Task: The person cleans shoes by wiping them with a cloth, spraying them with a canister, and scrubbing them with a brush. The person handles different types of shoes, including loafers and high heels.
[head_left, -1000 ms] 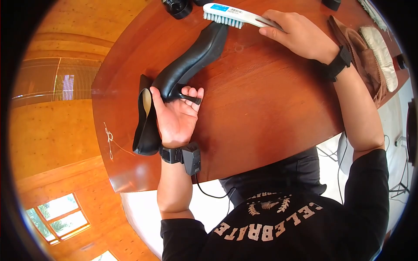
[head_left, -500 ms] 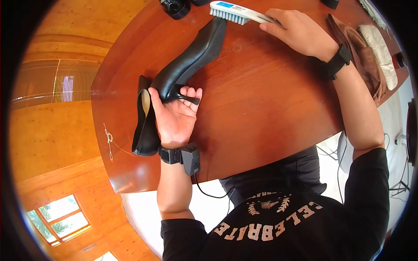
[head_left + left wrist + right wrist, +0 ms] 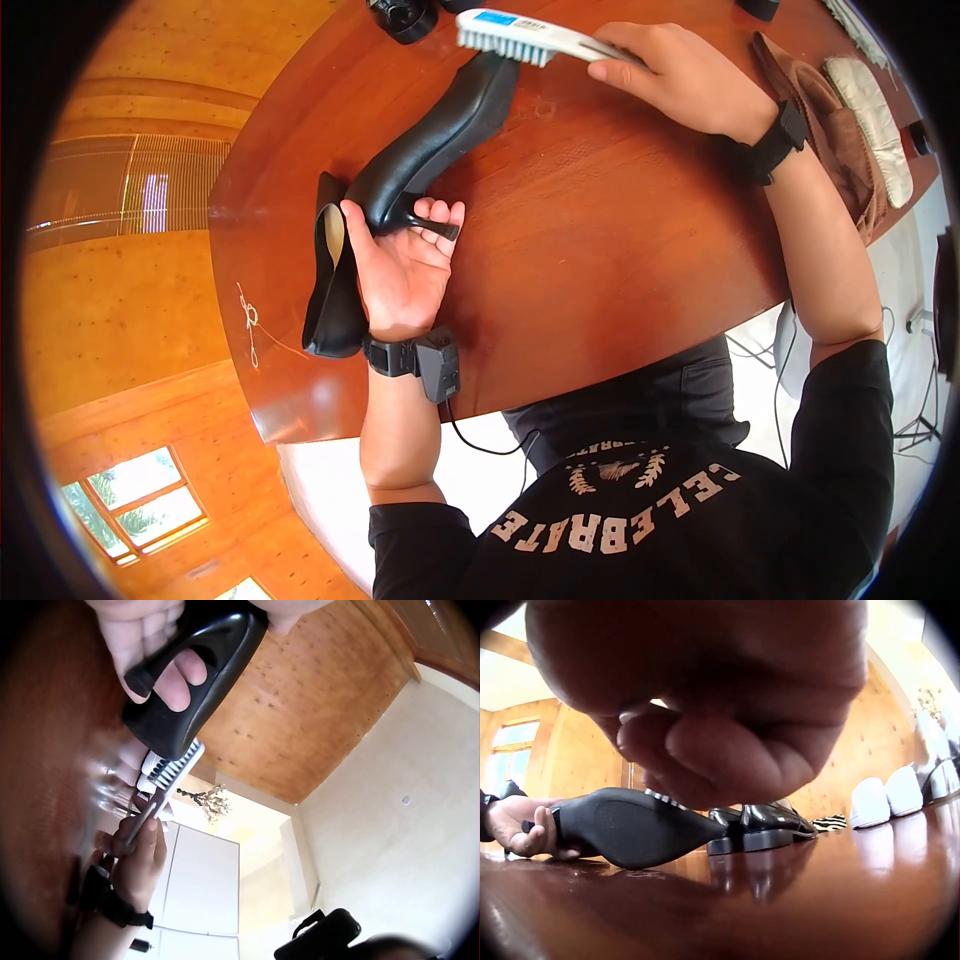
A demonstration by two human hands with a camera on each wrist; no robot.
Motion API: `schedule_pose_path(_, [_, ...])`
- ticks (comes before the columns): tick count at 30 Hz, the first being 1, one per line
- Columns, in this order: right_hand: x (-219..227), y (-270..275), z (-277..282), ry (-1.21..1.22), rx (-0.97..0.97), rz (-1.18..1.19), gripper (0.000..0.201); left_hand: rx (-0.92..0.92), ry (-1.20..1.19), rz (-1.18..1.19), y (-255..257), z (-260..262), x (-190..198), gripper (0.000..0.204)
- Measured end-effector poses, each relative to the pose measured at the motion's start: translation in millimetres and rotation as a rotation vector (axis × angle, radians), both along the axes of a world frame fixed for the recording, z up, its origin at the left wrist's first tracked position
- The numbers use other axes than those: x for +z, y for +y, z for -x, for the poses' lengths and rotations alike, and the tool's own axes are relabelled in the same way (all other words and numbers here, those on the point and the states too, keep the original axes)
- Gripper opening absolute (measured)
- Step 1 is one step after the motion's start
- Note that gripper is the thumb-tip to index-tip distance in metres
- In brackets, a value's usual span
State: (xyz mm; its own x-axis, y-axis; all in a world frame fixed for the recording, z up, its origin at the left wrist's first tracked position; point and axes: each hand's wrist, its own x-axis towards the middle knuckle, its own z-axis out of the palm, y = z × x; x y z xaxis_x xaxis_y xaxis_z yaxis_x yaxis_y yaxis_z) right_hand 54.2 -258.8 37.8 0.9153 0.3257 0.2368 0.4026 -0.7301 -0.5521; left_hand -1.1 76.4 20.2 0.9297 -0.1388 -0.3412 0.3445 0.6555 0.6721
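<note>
In the head view a black high-heeled shoe point(image 3: 430, 145) lies on its side with its toe pointing away from the body. My left hand point(image 3: 405, 275) holds it around the heel end, palm up, fingers behind the thin heel. A white scrub brush point(image 3: 525, 40) with pale blue-and-white bristles is in the grip of my right hand point(image 3: 690, 85). Its bristles face down, right at the shoe's pointed toe. From the right wrist, the dark sole point(image 3: 630, 829) shows side-on. The matching black pump point(image 3: 335, 310) lies beside my left hand.
Black leather shoes point(image 3: 769, 829) stand beyond the toe, and white shoes point(image 3: 889, 799) stand farther right. A brown cloth item point(image 3: 820, 130) and a cream pad point(image 3: 870, 130) lie at the table's right side. A thin string point(image 3: 250, 320) is near the left edge.
The brush has gone slightly right, then back left across the shoe's toe, my right hand moving with it. My left hand and the shoe have hardly moved.
</note>
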Motion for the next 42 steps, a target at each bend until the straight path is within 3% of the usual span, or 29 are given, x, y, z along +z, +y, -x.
schedule_pose_path(4, [-6.3,4.6,3.0,-0.113,0.19,-0.118,0.039,-0.007,0.0,0.02,0.5,0.1,0.4,0.075])
schedule_pose_path(11, [-5.0,-6.8,-6.9,0.017,-0.194,0.094,0.041,-0.03,0.013,0.025,4.6,-1.8,-2.2,0.069])
schedule_pose_path(15, [-7.7,-5.5,-6.3,0.002,-0.213,0.089,0.042,-0.005,0.004,0.029,1.3,0.4,0.8,0.07])
schedule_pose_path(18, [-4.4,-3.8,-4.9,0.002,-0.18,0.08,0.039,-0.021,-0.004,0.045,2.7,-0.2,-1.2,0.07])
schedule_pose_path(24, [0.6,7.5,4.3,-0.11,0.194,-0.144,0.035,-0.041,-0.031,0.047,4.9,-0.2,-2.5,0.069])
schedule_pose_path(27, [3.3,16.3,11.5,-0.131,0.251,-0.178,0.036,-0.058,-0.044,0.03,5.9,-0.4,-2.8,0.068])
schedule_pose_path(31, [2.1,18.6,12.8,-0.203,0.197,-0.119,0.035,-0.052,-0.049,0.007,5.1,-0.3,-1.4,0.067])
schedule_pose_path(38, [-1.9,8.6,4.0,-0.183,-0.105,-0.004,0.035,-0.04,-0.041,-0.012,1.7,1.1,1.2,0.067])
schedule_pose_path(42, [8.5,15.3,15.1,-0.104,0.235,-0.115,0.037,-0.06,-0.048,-0.018,2.9,0.9,0.1,0.067])
